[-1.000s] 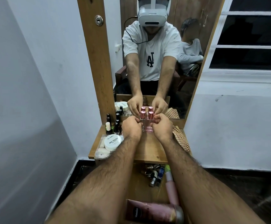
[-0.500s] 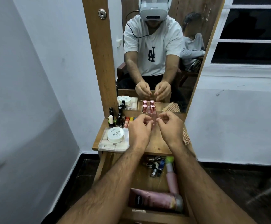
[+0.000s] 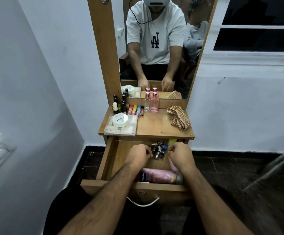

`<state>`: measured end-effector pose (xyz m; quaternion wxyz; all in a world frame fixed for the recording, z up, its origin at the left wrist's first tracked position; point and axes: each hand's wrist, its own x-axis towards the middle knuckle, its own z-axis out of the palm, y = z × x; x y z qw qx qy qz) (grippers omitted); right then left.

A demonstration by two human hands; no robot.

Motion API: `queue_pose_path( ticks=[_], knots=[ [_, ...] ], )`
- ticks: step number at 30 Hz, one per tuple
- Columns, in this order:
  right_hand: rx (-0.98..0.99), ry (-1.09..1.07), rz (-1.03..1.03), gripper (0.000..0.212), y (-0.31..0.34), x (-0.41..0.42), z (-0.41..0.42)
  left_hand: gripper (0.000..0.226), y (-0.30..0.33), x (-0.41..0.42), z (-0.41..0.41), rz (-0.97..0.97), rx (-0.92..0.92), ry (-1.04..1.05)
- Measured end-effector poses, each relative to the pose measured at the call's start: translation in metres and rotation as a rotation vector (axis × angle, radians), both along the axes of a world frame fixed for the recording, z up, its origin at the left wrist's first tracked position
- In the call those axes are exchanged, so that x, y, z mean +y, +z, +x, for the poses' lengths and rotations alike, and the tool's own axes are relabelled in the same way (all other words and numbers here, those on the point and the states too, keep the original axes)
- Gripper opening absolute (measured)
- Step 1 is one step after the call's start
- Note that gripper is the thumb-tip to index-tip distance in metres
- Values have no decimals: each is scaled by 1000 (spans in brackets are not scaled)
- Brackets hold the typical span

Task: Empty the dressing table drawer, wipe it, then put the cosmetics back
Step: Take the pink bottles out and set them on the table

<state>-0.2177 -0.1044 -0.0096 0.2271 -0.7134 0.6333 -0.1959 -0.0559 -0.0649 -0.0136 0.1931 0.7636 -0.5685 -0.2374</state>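
Note:
The wooden drawer (image 3: pixel 107 158) is pulled out below the dressing table top. Both my hands are inside it, fingers curled. My left hand (image 3: pixel 137 156) has its fingertips at a cluster of small nail polish bottles (image 3: pixel 158 150) at the back of the drawer. My right hand (image 3: pixel 180 156) is just right of them, over a pink tube (image 3: pixel 171 164) with a green cap. Whether either hand grips anything is hidden by the fingers. A pink lotion bottle (image 3: pixel 158 176) lies across the drawer front. Two pink-capped perfume bottles (image 3: pixel 151 103) stand on the top by the mirror.
On the table top (image 3: pixel 154 126) a checkered cloth (image 3: pixel 178 118) lies at the right and a clear box with a white jar (image 3: pixel 120 122) at the left. Dark small bottles (image 3: pixel 119 104) and coloured sticks (image 3: pixel 134 110) stand behind it. The mirror shows me and a seated person.
My hands have let go of the two perfume bottles, which now stand by the mirror. Both hands have come back and down into the open drawer.

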Motion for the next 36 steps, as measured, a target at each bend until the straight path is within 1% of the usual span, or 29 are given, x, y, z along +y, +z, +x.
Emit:
queue_pose_path(
  ticks=[3, 5, 9, 11, 13, 15, 16, 17, 19, 22, 24, 27, 30, 34, 36],
  knots=[
    [46, -6, 0, 21, -9, 11, 0, 10, -11, 9, 2, 20, -11, 15],
    [71, 3, 5, 21, -12, 14, -1, 8, -15, 14, 5, 80, 8, 18],
    [80, 0, -17, 16, -16, 16, 0, 5, -20, 18, 10, 157, 38, -6],
    [6, -65, -68, 18, -16, 16, -2, 6, -21, 19, 11, 185, 58, -41],
    [-130, -184, -90, 21, -15, 14, -7, 8, -22, 19, 12, 201, 66, -61],
    [-289, -292, -66, 19, -17, 11, -13, 9, -25, 19, 13, 202, 68, -46],
    [-338, -321, -51, 18, -17, 10, -15, 9, -26, 19, 14, 199, 71, -33],
    [-339, -331, -50, 17, -17, 10, -15, 9, -27, 18, 15, 195, 78, -24],
    [-237, -287, -54, 14, -12, 11, -13, 10, -29, 15, 16, 186, 102, -8],
    [43, -144, 16, 13, -5, 11, -3, 8, -28, 13, 16, 173, 134, 50],
    [231, -68, 61, 17, -5, 10, 7, 9, -27, 12, 16, 156, 115, 78],
    [414, -2, 106, 18, -5, 8, 18, 8, -27, 10, 15, 129, 83, 82],
    [468, 25, 133, 18, -8, 9, 25, 5, -27, 10, 15, 102, 88, 78],
    [449, 5, 129, 17, -17, 11, 28, 13, -28, 11, 15, 66, 88, 81],
    [456, 36, 104, 15, -17, 11, 28, 16, -28, 10, 14, 62, 85, 78]
  ],
)
